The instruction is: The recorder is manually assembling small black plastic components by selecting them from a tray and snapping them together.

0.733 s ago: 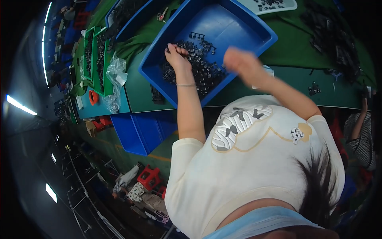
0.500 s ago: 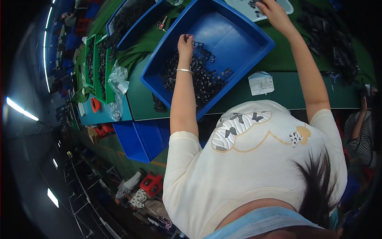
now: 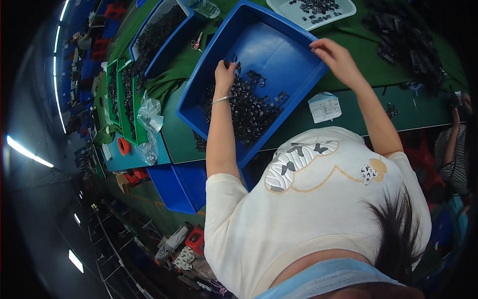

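Note:
A large blue plastic bin lies slanted in front of me, with a heap of small black plastic parts in its near left portion. Over that heap, my left hand has its fingers closed on a small black plastic part; its exact shape is hard to make out. My right hand is at the bin's right corner, fingers extended above the rim and apparently holding nothing. Beyond the bin stands a white tray with more small black parts scattered in it.
Left of the bin are a blue bin of dark parts, green trays, a plastic bag and an orange ring. A paper slip lies at right, dark parts beyond. A clear bottle stands at the back.
My right hand has come back from the white tray to the blue bin's right corner. My left hand has shifted slightly nearer and to the left, still over the heap.

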Demonstrator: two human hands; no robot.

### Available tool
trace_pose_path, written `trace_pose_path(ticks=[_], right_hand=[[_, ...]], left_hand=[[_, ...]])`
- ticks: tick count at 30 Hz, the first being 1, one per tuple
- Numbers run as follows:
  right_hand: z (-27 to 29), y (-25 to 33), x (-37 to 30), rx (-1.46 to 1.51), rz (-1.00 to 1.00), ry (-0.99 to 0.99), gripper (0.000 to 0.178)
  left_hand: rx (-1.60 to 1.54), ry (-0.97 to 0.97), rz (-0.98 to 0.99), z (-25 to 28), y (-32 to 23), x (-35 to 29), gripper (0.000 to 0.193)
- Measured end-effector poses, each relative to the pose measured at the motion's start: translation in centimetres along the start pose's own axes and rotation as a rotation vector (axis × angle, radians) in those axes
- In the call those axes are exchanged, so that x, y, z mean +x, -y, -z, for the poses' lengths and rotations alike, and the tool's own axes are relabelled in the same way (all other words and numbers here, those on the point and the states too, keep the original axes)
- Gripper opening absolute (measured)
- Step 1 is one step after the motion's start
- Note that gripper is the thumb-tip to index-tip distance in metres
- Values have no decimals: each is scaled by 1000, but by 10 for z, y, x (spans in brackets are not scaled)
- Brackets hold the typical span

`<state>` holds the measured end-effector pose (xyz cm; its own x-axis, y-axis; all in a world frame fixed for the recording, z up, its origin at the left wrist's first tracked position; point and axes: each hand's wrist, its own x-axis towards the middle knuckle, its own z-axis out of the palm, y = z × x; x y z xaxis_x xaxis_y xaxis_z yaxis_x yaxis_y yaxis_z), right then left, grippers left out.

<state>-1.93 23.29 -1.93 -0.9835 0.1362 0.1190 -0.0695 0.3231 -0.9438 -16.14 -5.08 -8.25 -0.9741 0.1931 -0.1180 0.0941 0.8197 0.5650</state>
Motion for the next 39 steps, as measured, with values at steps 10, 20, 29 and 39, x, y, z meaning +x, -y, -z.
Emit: trace_pose_path(ticks=[10, 20, 29, 39], right_hand=[[-54, 32, -37, 191, -169, 407, 18], [-14, 63, -77, 338, 23, 978, 21], [-9, 42, -110, 718, -330, 1019, 23], [-11, 48, -85, 670, -309, 858, 15]], left_hand=[[-802, 541, 35, 24, -126, -138, 21], [-846, 1008, 0, 40, -137, -197, 17], [-898, 1056, 221, 37, -149, -211, 18], [-1145, 263, 207, 67, -122, -169, 17]])
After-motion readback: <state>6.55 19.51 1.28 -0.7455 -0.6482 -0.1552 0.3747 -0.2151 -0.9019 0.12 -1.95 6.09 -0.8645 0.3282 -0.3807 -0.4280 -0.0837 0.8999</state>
